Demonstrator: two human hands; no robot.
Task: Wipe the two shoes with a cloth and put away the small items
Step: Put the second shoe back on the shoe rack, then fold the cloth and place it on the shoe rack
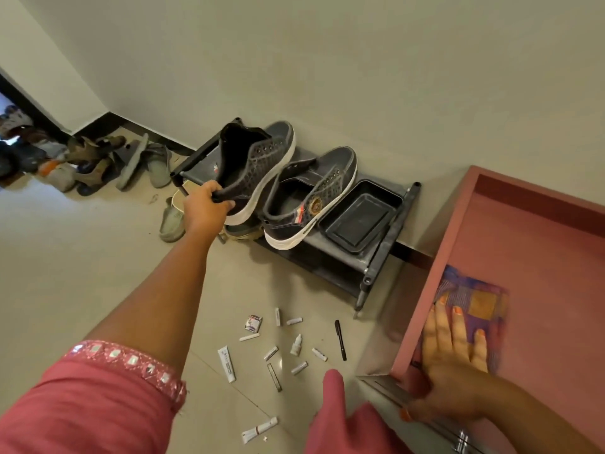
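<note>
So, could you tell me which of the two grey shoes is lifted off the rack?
The left-hand shoe: the left hand grips its heel, tilting it up; the other shoe rests flat on the rack.

free: bare floor (82, 273) at 9 o'clock of the rack (376, 253) | blocked: small tubes (226, 363) and a pen (340, 339) litter the floor at 6 o'clock of the rack | rack top: two shoes (255, 165) and a black tray (360, 216) fill it | 3 o'clock: open drawer (537, 257), bare beyond the cloth (474, 299) | 10 o'clock: shoe pile (82, 158) along the wall
</note>
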